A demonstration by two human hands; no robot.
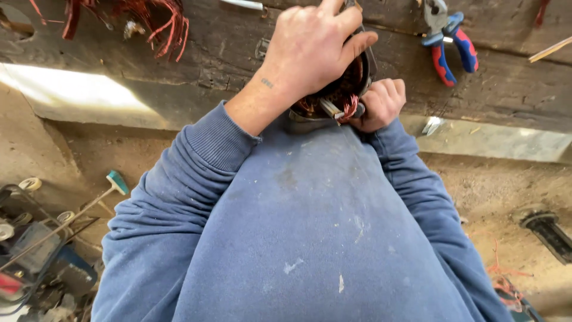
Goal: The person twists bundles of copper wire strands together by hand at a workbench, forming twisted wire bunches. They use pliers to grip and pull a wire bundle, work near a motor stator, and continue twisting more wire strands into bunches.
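1. Head view, hands: our left hand (313, 50) lies over the top of a dark round motor stator (351, 83), fingers curled narrow around its rim and thumb stretched along its right side. Our right hand (381, 102) is closed in a fist just beside the stator's lower right, clamped on a thin metal tool (329, 108) whose tip pokes into the copper windings (344, 104).
2. Head view, stator: it sits at the near edge of the dark wooden workbench (512, 89), pressed against our blue sweatshirt (298, 226). Reddish copper wire shows inside it, below the left palm.
3. Head view, bench: red-and-blue pliers (447, 45) lie toward the far right corner, well apart from both hands. A tangle of loose copper wire (161, 21) rests near the far left corner.
4. Head view, floor: a white-handled brush with a teal head (113, 185) leans among clutter at lower left. More red wire scraps (503, 271) lie on the ground at lower right.
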